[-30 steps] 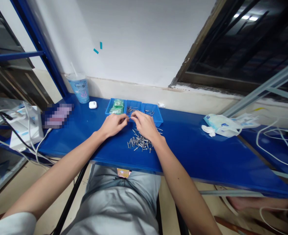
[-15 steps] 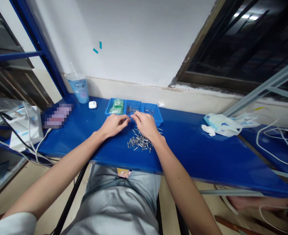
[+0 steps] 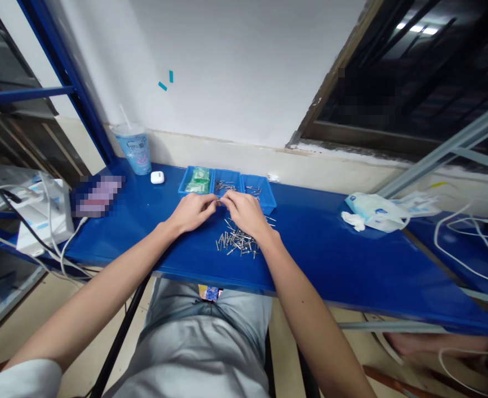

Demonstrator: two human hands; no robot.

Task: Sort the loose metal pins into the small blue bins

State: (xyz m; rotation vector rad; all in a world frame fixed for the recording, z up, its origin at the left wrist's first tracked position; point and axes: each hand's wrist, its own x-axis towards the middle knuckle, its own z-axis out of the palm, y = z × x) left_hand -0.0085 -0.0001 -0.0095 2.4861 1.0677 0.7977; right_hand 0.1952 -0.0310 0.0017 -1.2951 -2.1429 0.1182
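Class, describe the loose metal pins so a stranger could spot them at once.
On the blue bench, find the left hand and right hand. Below them lie the loose pins: scattered on the bench, unlike those in the blue bins behind.

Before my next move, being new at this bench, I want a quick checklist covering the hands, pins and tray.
Left hand and right hand together over the bench: ok.
Anything held between the fingertips: cannot tell, too small.
Loose metal pins all in the tray: not ok, a heap lies on the blue bench.
Middle tray compartment holds pins: ok.
Green packets in the left compartment: ok.
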